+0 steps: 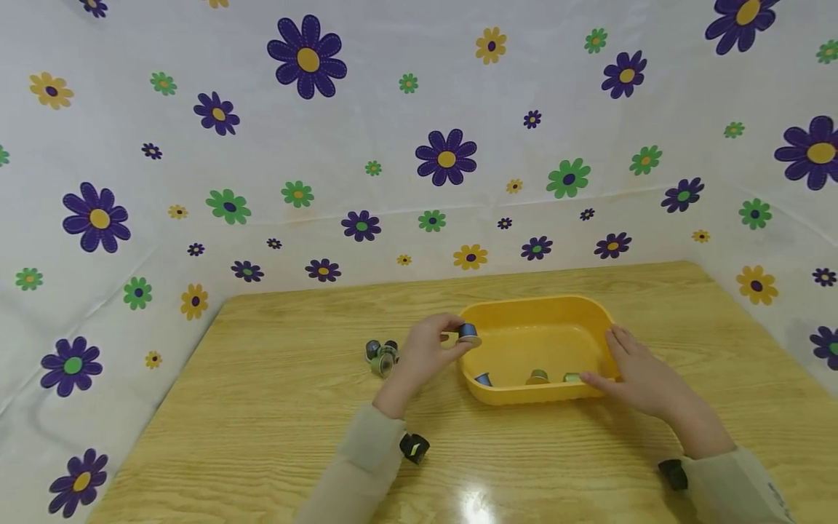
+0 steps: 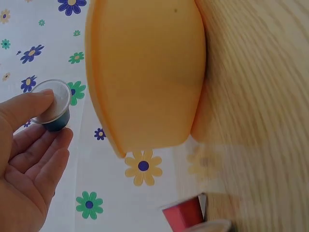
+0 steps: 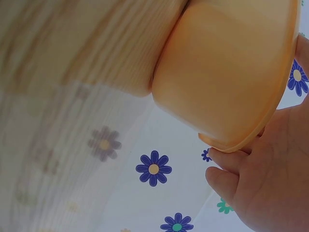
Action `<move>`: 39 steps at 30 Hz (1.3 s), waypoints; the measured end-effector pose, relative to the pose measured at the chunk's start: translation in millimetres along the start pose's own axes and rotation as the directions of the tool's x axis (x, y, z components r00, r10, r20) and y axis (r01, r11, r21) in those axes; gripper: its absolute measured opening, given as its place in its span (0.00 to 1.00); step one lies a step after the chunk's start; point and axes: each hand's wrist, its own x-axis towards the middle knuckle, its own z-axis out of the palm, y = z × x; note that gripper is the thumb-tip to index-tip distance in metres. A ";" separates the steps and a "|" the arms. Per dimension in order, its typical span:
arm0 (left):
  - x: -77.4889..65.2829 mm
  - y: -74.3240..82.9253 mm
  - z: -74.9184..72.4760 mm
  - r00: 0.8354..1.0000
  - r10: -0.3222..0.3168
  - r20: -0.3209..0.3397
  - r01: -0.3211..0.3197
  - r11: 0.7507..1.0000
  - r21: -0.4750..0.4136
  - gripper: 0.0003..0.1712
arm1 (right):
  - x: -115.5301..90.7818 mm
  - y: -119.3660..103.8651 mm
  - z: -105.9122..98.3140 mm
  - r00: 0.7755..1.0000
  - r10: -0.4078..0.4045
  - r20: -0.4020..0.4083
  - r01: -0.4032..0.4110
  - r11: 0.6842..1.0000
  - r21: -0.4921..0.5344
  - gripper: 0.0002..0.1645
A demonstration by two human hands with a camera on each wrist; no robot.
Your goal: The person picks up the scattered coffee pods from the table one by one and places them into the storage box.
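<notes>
My left hand [image 1: 428, 346] pinches a blue coffee capsule [image 1: 468, 331] between thumb and fingers over the left rim of a yellow plastic basin [image 1: 537, 313]. In the left wrist view, the thumb lies on the pale lid of this capsule [image 2: 57, 104]. At the basin's front right corner, my right hand [image 1: 644, 375] holds the rim, its thumb over the front edge. Inside, along the front wall, lie a blue capsule [image 1: 483, 379], an olive-gold capsule [image 1: 538, 376] and a light green capsule [image 1: 572, 378], partly hidden by the rim.
Several dark and green capsules [image 1: 382, 356] are clustered on the wooden table [image 1: 294, 393], left of the basin beside my left wrist. A red capsule [image 2: 186, 212] shows low in the left wrist view. White cloth with flowers [image 1: 366, 131] walls the table's back and sides.
</notes>
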 end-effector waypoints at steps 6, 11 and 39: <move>7.5 8.9 10.8 1.000 0.015 0.019 -0.014 0.999 -0.041 0.15 | -1.1 0.2 -0.3 1.000 -0.001 -0.004 0.001 1.000 0.009 0.57; 13.4 16.6 21.1 0.999 0.020 0.033 -0.019 0.999 -0.047 0.15 | -2.2 0.4 -0.9 1.000 0.007 -0.005 -0.007 1.000 0.010 0.57; 41.6 43.2 72.2 0.997 0.031 0.077 -0.029 0.999 -0.034 0.16 | 0.4 2.7 1.3 1.000 0.017 -0.022 -0.018 1.000 -0.006 0.57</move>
